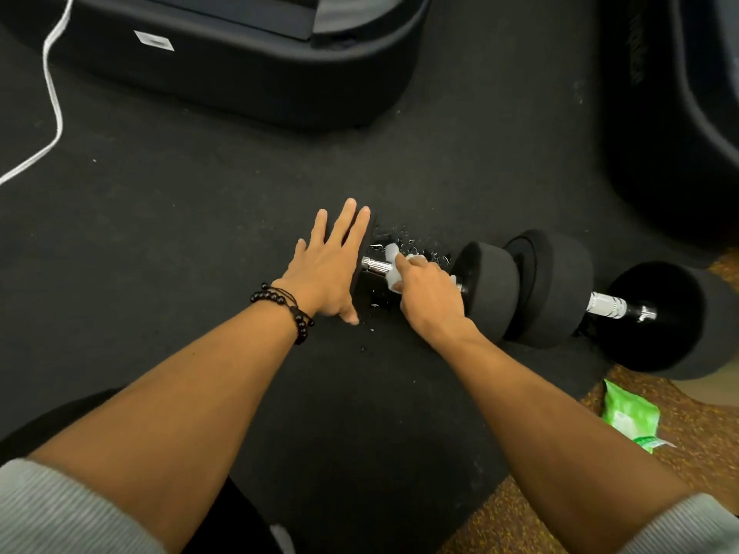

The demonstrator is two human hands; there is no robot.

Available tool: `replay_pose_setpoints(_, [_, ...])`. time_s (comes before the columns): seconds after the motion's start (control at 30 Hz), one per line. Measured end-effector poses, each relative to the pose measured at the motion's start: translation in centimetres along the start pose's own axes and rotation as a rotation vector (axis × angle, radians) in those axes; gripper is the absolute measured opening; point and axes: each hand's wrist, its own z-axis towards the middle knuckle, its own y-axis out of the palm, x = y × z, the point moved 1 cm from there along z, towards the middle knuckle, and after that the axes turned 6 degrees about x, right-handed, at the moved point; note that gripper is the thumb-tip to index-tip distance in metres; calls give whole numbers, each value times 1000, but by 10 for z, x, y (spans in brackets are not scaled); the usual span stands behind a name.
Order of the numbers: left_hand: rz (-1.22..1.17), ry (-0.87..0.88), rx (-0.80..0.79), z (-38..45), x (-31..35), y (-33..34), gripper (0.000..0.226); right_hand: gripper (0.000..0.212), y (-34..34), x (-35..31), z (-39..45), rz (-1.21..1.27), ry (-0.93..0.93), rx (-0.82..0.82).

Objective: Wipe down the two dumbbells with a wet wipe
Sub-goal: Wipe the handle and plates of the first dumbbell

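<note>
Two black dumbbells with chrome handles lie end to end on the dark floor mat. On the left dumbbell (490, 287), my right hand (430, 295) is closed around the handle with a crumpled white wet wipe (394, 269) pressed against the chrome bar. My left hand (330, 263) lies flat with fingers spread on that dumbbell's left weight, mostly hiding it. Water droplets glisten on the mat around the handle. The right dumbbell (560, 289) lies untouched, its chrome handle exposed.
A green wet-wipe packet (630, 415) lies on the speckled brown floor at the right. A large black machine base (248, 62) stands at the back, with a white cable (54, 97) curving at the left. Another dark object (680, 113) stands at the right.
</note>
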Motion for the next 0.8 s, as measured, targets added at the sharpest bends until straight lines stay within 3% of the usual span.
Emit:
replay_pose_setpoints(0.17, [-65,35,-66,32,-4,-9,153,59,1,-14,25,72,-119,16])
replay_pose_setpoints(0.27, [-117,80,-102,45,-12,-22,146,44,6,-1,34,71,-76,56])
replay_pose_setpoints(0.37, [-188,128,-32,46,-23,-24,128,24,-1,22,34,-17,23,74])
replay_pose_setpoints(0.47, [-236,137,78,43,-30,-20,101,32,-6,32,34,-86,76,58])
replay_pose_setpoints(0.63, [-415,-32,191,51,-14,3,62,57,7,18,40,-5,60,76])
replay_pose_setpoints(0.8, [-572,-182,192,80,-2,-6,50,63,12,8,64,-1,-129,221])
